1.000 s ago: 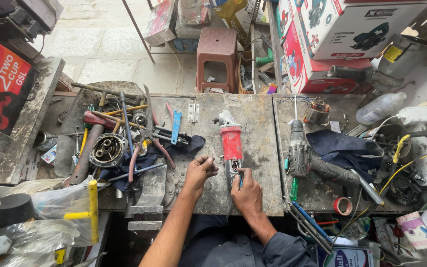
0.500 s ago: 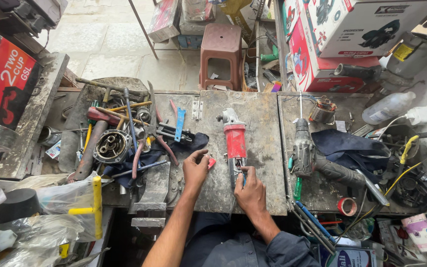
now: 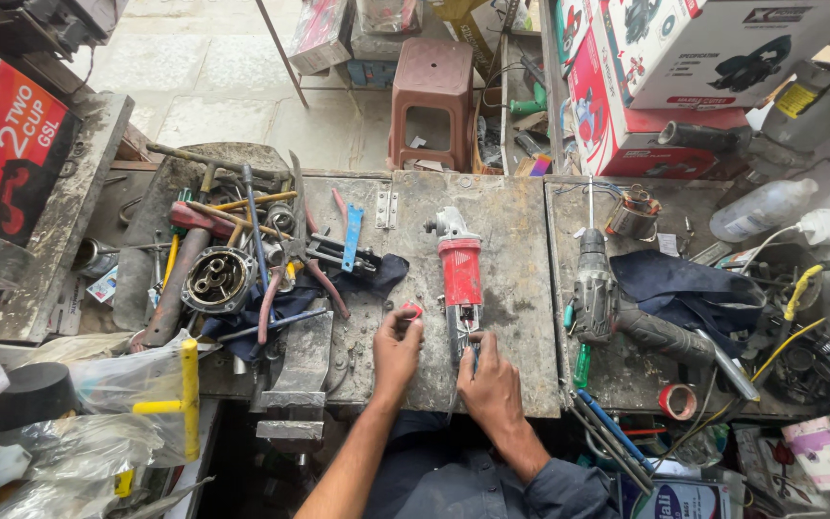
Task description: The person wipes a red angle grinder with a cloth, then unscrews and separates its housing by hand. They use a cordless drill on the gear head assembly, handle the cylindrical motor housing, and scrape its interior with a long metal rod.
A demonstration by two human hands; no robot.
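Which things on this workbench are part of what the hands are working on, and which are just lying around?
In use:
red angle grinder
small red part at left hand
right hand at the grinder's rear end

Lying about:
grey drill
blue cloth
red tape roll
plastic stool

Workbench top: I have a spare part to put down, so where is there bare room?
Bare metal lies between the red angle grinder and the grey drill. The left end, around the round motor housing, is crowded with tools; cloth and cables fill the right.
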